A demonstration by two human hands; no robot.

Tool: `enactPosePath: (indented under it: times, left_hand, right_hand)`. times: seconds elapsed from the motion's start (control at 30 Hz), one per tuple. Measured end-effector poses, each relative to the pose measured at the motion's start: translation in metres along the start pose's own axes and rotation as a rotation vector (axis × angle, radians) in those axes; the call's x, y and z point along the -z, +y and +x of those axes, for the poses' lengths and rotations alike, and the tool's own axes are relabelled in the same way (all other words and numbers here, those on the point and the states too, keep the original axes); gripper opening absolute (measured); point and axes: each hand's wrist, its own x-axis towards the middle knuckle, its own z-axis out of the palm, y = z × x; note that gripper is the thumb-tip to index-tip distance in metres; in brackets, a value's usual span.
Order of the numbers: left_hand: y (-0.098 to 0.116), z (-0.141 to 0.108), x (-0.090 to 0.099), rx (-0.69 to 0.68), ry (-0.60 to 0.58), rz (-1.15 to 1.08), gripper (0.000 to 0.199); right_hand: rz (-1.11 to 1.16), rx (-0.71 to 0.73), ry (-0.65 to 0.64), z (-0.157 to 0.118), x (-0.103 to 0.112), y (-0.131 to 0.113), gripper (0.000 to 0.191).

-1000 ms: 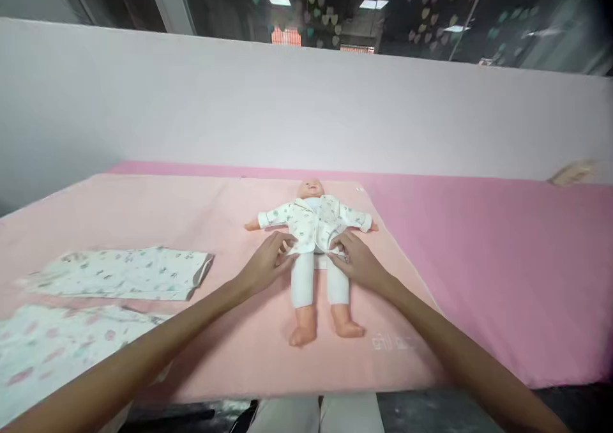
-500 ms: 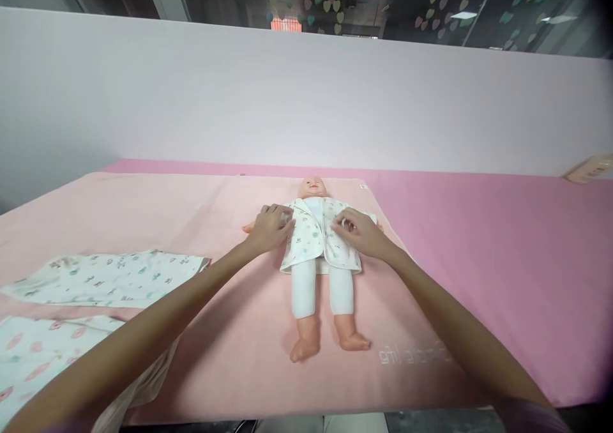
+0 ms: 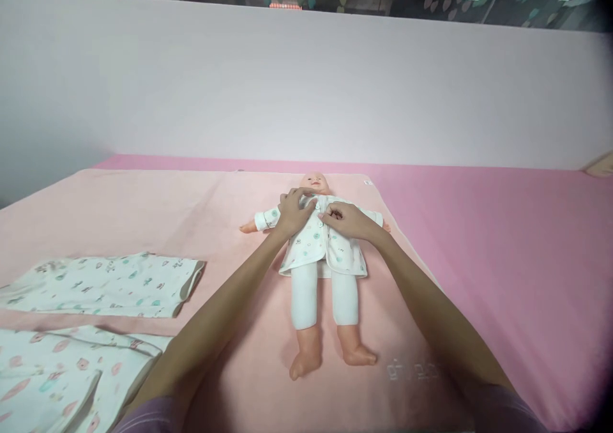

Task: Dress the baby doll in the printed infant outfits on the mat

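Observation:
A baby doll (image 3: 316,182) lies on its back, feet toward me, in a white printed baby jacket (image 3: 306,248) and white leggings (image 3: 304,296). The jacket's two front edges meet along the chest, with small round snaps on one edge. My left hand (image 3: 294,212) grips the jacket near the collar, its thumb by the top of the front edge. Lower and to the right, my right hand (image 3: 349,221) has its fingers curled and pinches the jacket's front edge. Fabric between the fingers is mostly hidden.
Printed white baby pants (image 3: 110,283) lie flat at the left, with a second white garment with pink prints (image 3: 52,372) nearer me. A peach blanket (image 3: 158,209) covers a pink mat (image 3: 502,248). Behind stands a white wall (image 3: 306,88); a beige object (image 3: 601,165) shows at the far right.
My left hand has moved right and up, from the jacket's side to near the collar. My right hand has shifted slightly inward. The jacket's front edges have come together over the chest.

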Motion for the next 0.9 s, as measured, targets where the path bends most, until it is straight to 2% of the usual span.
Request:
enactPosePath:
  times: [0.1, 0.17, 0.23, 0.33, 0.4, 0.47, 0.53, 0.6, 0.67, 0.73, 0.8, 0.9]
  left_hand:
    - [-0.002, -0.005, 0.001, -0.001, 0.085, 0.052, 0.042]
    - [-0.004, -0.006, 0.006, 0.046, 0.056, 0.113, 0.043]
    - [-0.008, -0.004, 0.013, 0.103, -0.022, 0.155, 0.038]
    - [-0.018, 0.000, 0.023, 0.135, -0.131, 0.170, 0.036]
    - [-0.025, 0.004, 0.030, 0.089, -0.196, 0.171, 0.039]
    - [-0.031, 0.006, 0.037, 0.023, -0.268, 0.140, 0.043]
    - [-0.037, 0.008, 0.045, 0.011, -0.342, 0.050, 0.047]
    - [-0.042, 0.008, 0.052, 0.085, -0.402, -0.029, 0.048]
    - [-0.047, 0.007, 0.058, 0.174, -0.431, -0.028, 0.049]
    - [-0.051, 0.007, 0.061, 0.191, -0.441, 0.012, 0.048]
    - [-0.052, 0.008, 0.061, 0.117, -0.453, 0.023, 0.048]
    - [-0.050, 0.009, 0.057, -0.008, -0.452, 0.030, 0.050]
  right_hand:
    - [-0.076, 0.009, 0.020, -0.005, -0.005, -0.013, 0.049]
    - [-0.133, -0.023, 0.027, -0.010, -0.010, -0.024, 0.048]
    - [-0.170, -0.072, 0.025, -0.015, -0.012, -0.034, 0.046]
    - [-0.100, -0.140, -0.117, -0.022, -0.009, -0.043, 0.046]
    - [-0.001, -0.155, -0.263, -0.024, -0.003, -0.043, 0.046]
    - [0.050, -0.145, -0.295, -0.023, 0.002, -0.039, 0.046]
    - [0.039, -0.142, -0.174, -0.018, 0.003, -0.027, 0.045]
    - [0.003, -0.141, 0.034, -0.011, 0.001, -0.007, 0.038]
    - [-0.061, -0.107, 0.264, -0.002, -0.005, 0.017, 0.030]
    - [-0.120, -0.028, 0.409, 0.004, -0.010, 0.041, 0.028]
    - [-0.136, 0.051, 0.428, 0.008, -0.014, 0.057, 0.031]
    - [-0.156, 0.099, 0.385, 0.008, -0.015, 0.064, 0.037]
